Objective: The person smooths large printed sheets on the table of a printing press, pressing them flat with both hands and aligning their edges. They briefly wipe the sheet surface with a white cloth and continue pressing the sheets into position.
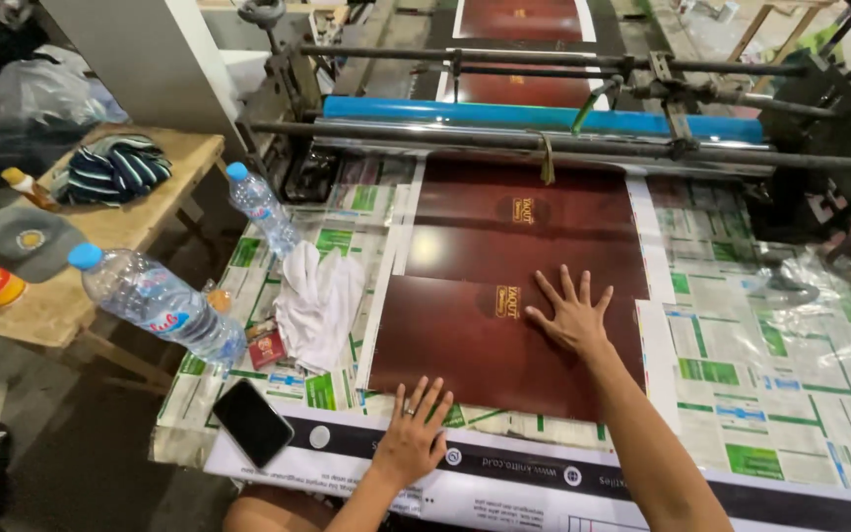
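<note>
A glossy dark red sheet (465, 345) with a small gold emblem lies flat on the work table, overlapping more dark red sheets (534, 212) that come out from under the machine's rollers. My right hand (568, 313) lies flat on the nearest sheet, fingers spread, close to its right side. My left hand (414, 433) rests flat with fingers apart at the sheet's near edge, partly on the white printed board (544, 483) below it. Neither hand holds anything.
A roller machine with a blue roller (445, 111) spans the back. Two plastic water bottles (155, 300) (260, 207), a white cloth (322, 300), a black phone (251, 422) and a small red packet (268, 347) lie left. A wooden side table (164, 192) carries a cap and folded striped cloth.
</note>
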